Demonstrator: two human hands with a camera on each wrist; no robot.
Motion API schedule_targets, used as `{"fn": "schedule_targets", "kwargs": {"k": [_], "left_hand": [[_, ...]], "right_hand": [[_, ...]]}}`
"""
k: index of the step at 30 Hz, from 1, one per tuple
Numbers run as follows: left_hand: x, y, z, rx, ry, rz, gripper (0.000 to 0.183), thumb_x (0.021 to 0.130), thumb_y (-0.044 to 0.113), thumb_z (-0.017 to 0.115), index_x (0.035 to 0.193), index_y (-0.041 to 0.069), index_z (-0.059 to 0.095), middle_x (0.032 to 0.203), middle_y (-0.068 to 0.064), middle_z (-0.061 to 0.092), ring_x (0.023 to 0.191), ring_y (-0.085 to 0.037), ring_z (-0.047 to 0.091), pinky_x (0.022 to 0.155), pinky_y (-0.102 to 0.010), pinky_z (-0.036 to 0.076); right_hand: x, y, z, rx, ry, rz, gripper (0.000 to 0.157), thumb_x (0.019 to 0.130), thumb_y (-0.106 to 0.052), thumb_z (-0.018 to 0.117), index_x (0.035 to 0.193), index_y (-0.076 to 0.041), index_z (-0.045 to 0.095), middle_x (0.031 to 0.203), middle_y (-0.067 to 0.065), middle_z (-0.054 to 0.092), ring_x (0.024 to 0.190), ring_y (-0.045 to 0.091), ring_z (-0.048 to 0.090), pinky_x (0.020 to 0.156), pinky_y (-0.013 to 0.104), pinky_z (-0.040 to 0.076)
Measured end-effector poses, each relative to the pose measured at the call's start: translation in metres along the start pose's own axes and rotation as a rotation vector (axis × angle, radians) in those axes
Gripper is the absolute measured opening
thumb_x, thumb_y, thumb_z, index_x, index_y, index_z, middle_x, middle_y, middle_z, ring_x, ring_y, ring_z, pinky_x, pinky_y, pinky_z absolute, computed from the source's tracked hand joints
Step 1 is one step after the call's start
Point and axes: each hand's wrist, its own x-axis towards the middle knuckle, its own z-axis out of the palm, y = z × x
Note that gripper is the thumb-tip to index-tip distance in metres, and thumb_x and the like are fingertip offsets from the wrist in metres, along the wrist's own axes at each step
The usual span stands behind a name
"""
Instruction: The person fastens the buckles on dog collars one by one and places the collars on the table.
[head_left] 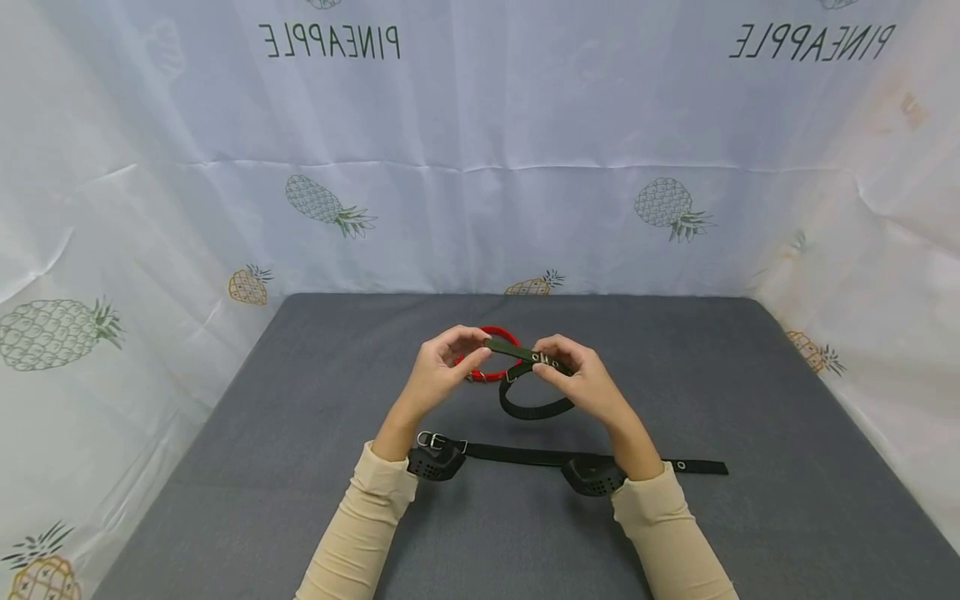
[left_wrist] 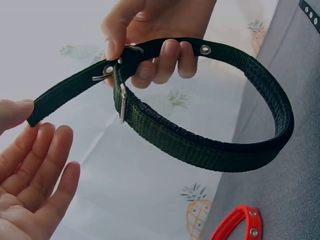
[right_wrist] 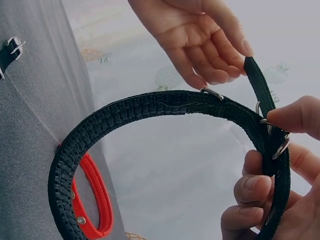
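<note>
Above the table both hands hold a dark green pet collar (head_left: 534, 412), its strap run through the buckle into a loop. My left hand (head_left: 442, 362) pinches the free strap tip between thumb and forefinger; in the left wrist view its other fingers are spread. My right hand (head_left: 585, 375) grips the collar by the metal buckle (right_wrist: 272, 127), thumb pressing there and fingers curled round the band. Padded lining (right_wrist: 115, 117) shows inside the loop. Behind the hands a red collar (head_left: 491, 377), looped, lies on the table, partly hidden.
A black collar (head_left: 517, 455) lies stretched out on the grey table (head_left: 300, 517) beneath the forearms, which cover parts of it. Black wrist cameras (head_left: 435, 462) sit under both wrists. White curtains (head_left: 480, 217) with pineapple prints stand behind and at both sides.
</note>
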Motion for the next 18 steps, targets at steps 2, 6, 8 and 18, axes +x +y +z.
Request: {"fn": "schedule_targets", "kwargs": {"k": [2, 6, 8, 18], "left_hand": [[0.0002, 0.0002, 0.0002, -0.013, 0.001, -0.008, 0.023, 0.091, 0.002, 0.063, 0.111, -0.009, 0.060, 0.109, -0.029, 0.061, 0.097, 0.005, 0.061, 0.084, -0.016, 0.053], [0.0007, 0.0015, 0.0011, -0.037, 0.001, -0.018, 0.026, 0.090, -0.001, 0.063, 0.114, -0.009, 0.059, 0.110, -0.030, 0.061, 0.095, 0.004, 0.061, 0.081, -0.015, 0.053], [0.0008, 0.0020, 0.0015, -0.044, 0.001, -0.016, 0.029, 0.089, -0.003, 0.064, 0.116, -0.011, 0.058, 0.110, -0.030, 0.060, 0.094, 0.003, 0.060, 0.081, -0.015, 0.053], [0.0004, -0.0029, 0.0052, -0.079, -0.016, -0.046, 0.032, 0.092, 0.006, 0.063, 0.118, -0.011, 0.057, 0.111, -0.035, 0.059, 0.095, 0.003, 0.064, 0.084, -0.015, 0.053]], "right_hand": [[0.0004, 0.0003, 0.0000, -0.004, 0.002, -0.003, 0.018, 0.092, -0.005, 0.061, 0.110, 0.000, 0.061, 0.094, 0.014, 0.064, 0.070, 0.004, 0.050, 0.062, 0.023, 0.041], [0.0010, 0.0011, 0.0002, -0.010, 0.005, -0.013, 0.018, 0.093, -0.005, 0.061, 0.111, 0.000, 0.060, 0.094, 0.018, 0.064, 0.067, 0.004, 0.047, 0.060, 0.023, 0.039], [0.0007, 0.0013, -0.0001, -0.010, 0.005, -0.014, 0.019, 0.093, -0.005, 0.060, 0.112, 0.000, 0.060, 0.095, 0.020, 0.064, 0.066, 0.004, 0.046, 0.059, 0.023, 0.040], [-0.0005, -0.0009, 0.0000, 0.005, 0.000, -0.018, 0.021, 0.095, -0.007, 0.058, 0.114, 0.000, 0.059, 0.096, 0.022, 0.063, 0.064, 0.011, 0.050, 0.057, 0.023, 0.043]]}}
